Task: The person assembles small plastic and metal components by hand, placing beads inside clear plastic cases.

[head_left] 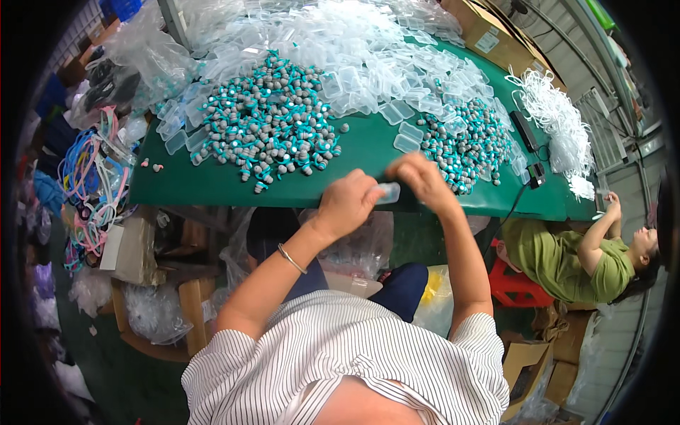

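Observation:
My left hand [347, 203] is closed on a small clear plastic case [387, 193], held over the near edge of the green table. Just right of the case is my right hand [423, 180], its fingers curled and smeared by motion, so whether it holds anything does not show. Beyond my left hand lies a large heap of small grey-and-teal pieces that look like earplugs [273, 117]. A second heap of similar pieces [467, 145] lies past my right hand. Clear cases [368, 71] are piled across the far side, and one case [408, 137] lies between the two heaps.
A green table [184, 173] spans the front. White cords [556, 106] lie at its right end, near a black device [537, 175] with a cable. Coloured straps [95, 184] hang at the left. A person in green [602, 265] sits at the right on a red stool [517, 285].

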